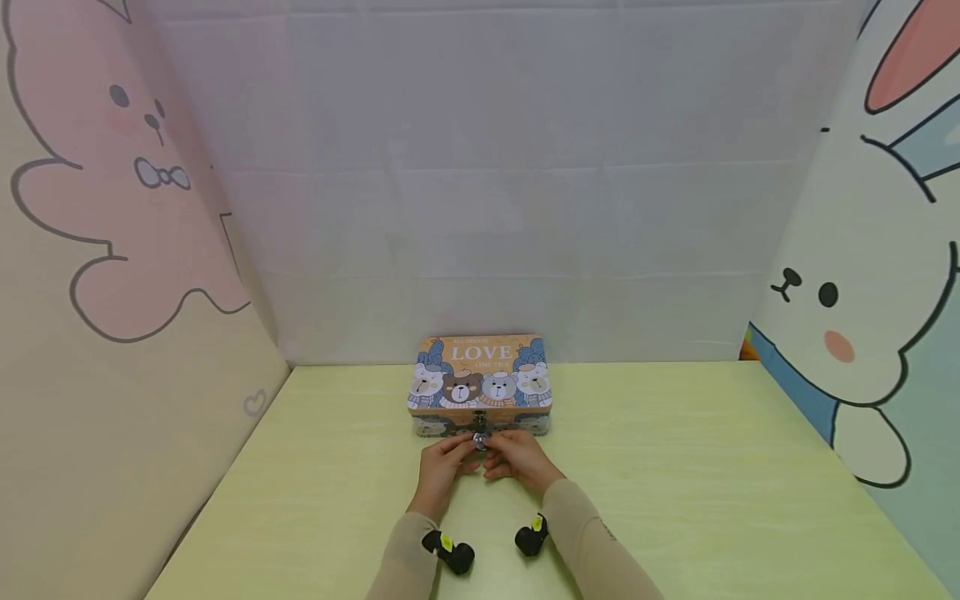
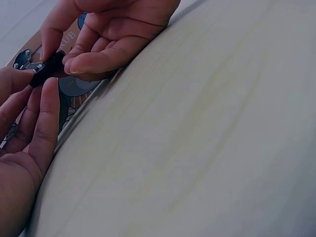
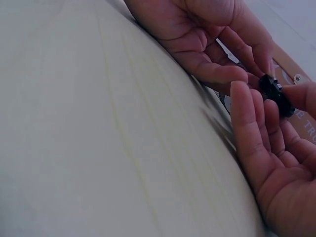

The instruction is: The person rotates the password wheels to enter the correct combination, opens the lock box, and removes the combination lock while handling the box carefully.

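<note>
A closed tin box (image 1: 480, 375) with bear pictures and the word LOVE stands at the back of the table, its front latch (image 1: 480, 419) facing me. At the latch is a small black-and-silver padlock (image 1: 481, 441), its dark body (image 2: 48, 69) lying between both hands. My left hand (image 1: 442, 468) pinches it from the left, thumb and fingertips on its end. From the right, my right hand (image 1: 522, 460) pinches the other end, the remaining fingers loosely bent below. The dark padlock body (image 3: 277, 96) is partly covered by fingertips; its shackle is not clearly visible.
The pale yellow-green table (image 1: 675, 483) extends around the box. A white backdrop (image 1: 495, 183) rises behind it, with cartoon-printed panels at the left (image 1: 135, 400) and right (image 1: 847, 367). A black wrist camera (image 1: 453, 554) sits at each sleeve.
</note>
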The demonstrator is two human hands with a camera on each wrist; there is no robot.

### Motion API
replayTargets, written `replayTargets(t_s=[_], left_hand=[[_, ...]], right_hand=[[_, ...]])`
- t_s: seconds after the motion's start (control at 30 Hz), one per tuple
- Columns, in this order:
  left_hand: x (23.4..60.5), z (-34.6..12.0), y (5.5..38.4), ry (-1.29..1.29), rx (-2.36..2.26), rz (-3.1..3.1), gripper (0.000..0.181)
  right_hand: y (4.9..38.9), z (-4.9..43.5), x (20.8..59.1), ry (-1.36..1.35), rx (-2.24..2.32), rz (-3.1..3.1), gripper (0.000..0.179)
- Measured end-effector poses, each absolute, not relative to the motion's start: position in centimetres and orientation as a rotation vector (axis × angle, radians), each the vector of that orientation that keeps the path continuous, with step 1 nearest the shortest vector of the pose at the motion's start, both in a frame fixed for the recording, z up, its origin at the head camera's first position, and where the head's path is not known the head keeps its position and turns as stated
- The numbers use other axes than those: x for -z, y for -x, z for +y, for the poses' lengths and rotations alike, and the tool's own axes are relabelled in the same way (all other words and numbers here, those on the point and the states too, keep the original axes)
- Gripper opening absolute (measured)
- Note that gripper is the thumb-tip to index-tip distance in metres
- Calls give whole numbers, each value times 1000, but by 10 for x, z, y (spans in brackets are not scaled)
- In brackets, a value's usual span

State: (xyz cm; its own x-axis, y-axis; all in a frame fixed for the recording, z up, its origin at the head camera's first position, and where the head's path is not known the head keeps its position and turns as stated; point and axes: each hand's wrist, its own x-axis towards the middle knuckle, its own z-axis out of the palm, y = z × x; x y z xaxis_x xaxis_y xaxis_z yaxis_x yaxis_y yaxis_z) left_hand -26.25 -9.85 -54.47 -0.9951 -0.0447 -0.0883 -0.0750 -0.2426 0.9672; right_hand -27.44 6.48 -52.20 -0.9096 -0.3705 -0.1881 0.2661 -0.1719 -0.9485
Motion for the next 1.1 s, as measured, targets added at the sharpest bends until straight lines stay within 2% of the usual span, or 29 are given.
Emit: replayTargets(t_s=[0.3,1.1], left_hand=[[515,-97,246,115,-2454,1919,28],[519,-97,248,112,-2455,1919,28]], right_hand=[[273,64,518,107,2119,1716,19],[277,63,527,10,2180,1671,25]])
